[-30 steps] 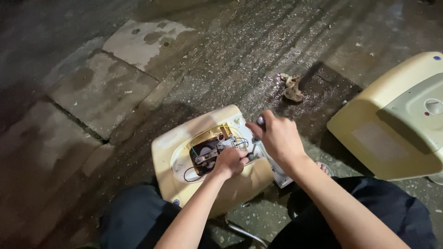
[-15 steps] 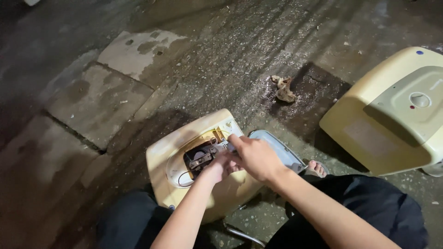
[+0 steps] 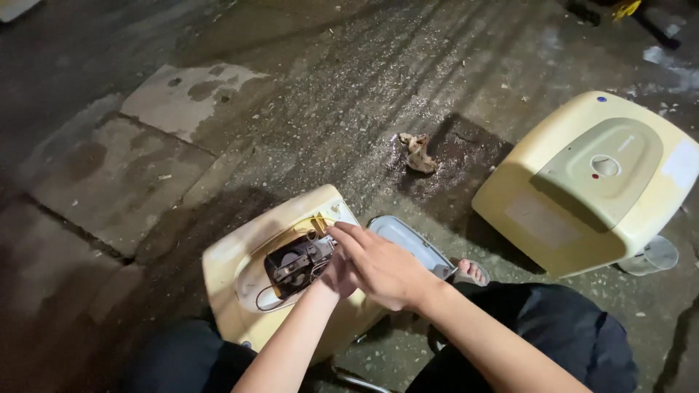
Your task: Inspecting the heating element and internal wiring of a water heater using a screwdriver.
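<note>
The person crouched over a cream water heater (image 3: 240, 269) lying on the wet concrete floor (image 3: 145, 145), its service opening facing up and showing a dark block of parts and wires (image 3: 295, 263). The grey cover plate (image 3: 411, 244) lay just beside the heater, on its right.

The right hand (image 3: 382, 269) was over the right edge of the opening, fingers (image 3: 348, 236) stretched out flat and loose, gripping nothing that could be seen. The left hand (image 3: 331, 275) was mostly hidden under it, at the edge of the wiring; whether it pinched a wire or a part could not be told.

To do this step well, the heater probably needed steadying, since it rested on a curved side and could roll; the right palm pressing on the rim would serve. The thin wires looked easy to snag, so small pulls straight along each lead seemed safer than sideways tugs. The floor was wet, so any loosened part was better set on the cover plate than on the ground.

A second cream heater (image 3: 590, 182) lay well apart to the right, a crumpled rag (image 3: 419, 153) lay beyond, and a bare foot (image 3: 473, 271) showed near the cover.
</note>
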